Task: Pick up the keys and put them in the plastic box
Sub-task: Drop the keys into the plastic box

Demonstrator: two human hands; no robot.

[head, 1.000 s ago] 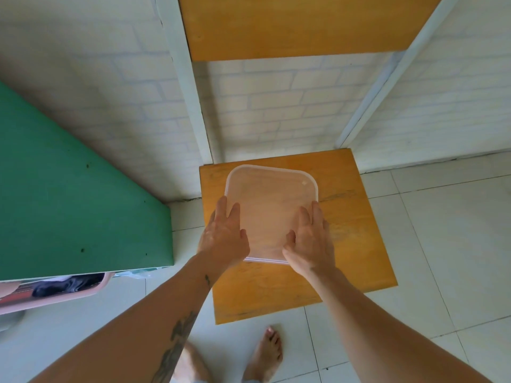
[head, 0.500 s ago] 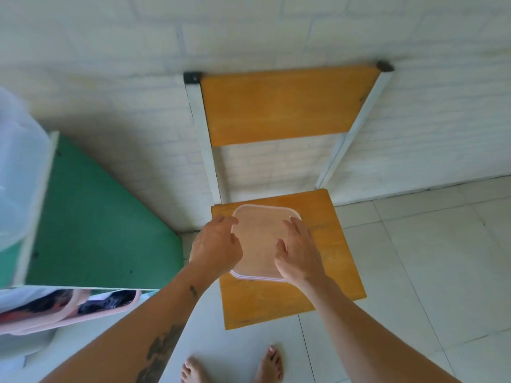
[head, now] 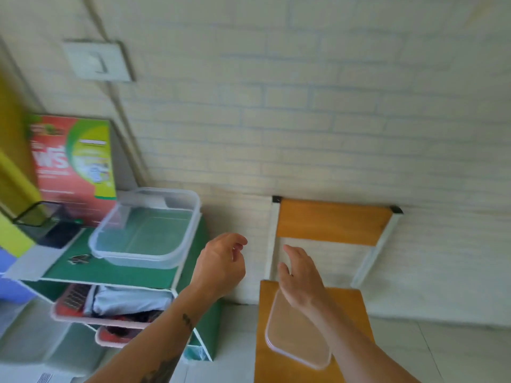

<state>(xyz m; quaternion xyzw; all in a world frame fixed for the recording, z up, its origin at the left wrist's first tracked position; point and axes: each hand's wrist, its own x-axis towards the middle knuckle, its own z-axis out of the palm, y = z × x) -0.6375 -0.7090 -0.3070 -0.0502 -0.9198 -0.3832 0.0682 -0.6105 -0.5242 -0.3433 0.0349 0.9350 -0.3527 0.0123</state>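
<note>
A clear plastic box stands open and empty on the green cabinet top at the left. A small dark bunch of keys lies on that top just left of the box's near corner. The box's clear lid lies flat on the wooden chair seat. My left hand hangs in the air to the right of the cabinet, fingers loosely curled and holding nothing. My right hand hovers above the lid's far end, fingers apart and empty.
A red and green carton stands behind the box, beside a dark wire holder. Pink drawers with cloth stick out below the cabinet top. The chair backrest leans on the white brick wall. A wall switch is upper left.
Both hands have lifted off the lid, which stays on the chair seat. The view has swung up and left, bringing the cabinet top, box and keys into sight.
</note>
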